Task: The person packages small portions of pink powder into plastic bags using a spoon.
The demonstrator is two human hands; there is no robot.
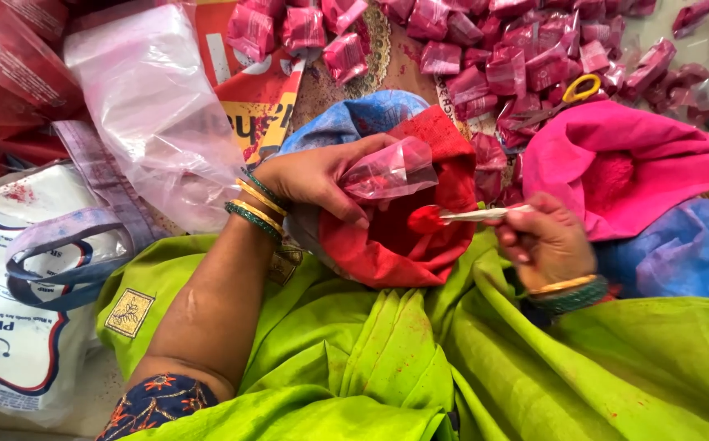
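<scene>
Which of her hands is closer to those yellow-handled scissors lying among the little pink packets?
The right. The right hand, gripping a spoon of red powder, sits below the scissors, beyond the pink bag. The left hand, holding a small clear bag, is farther left.

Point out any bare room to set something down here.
Little: a patterned strip of floor between the printed red sheet and the pile of filled packets. The green-draped lap is open. Around both hands, bags crowd everything.
</scene>
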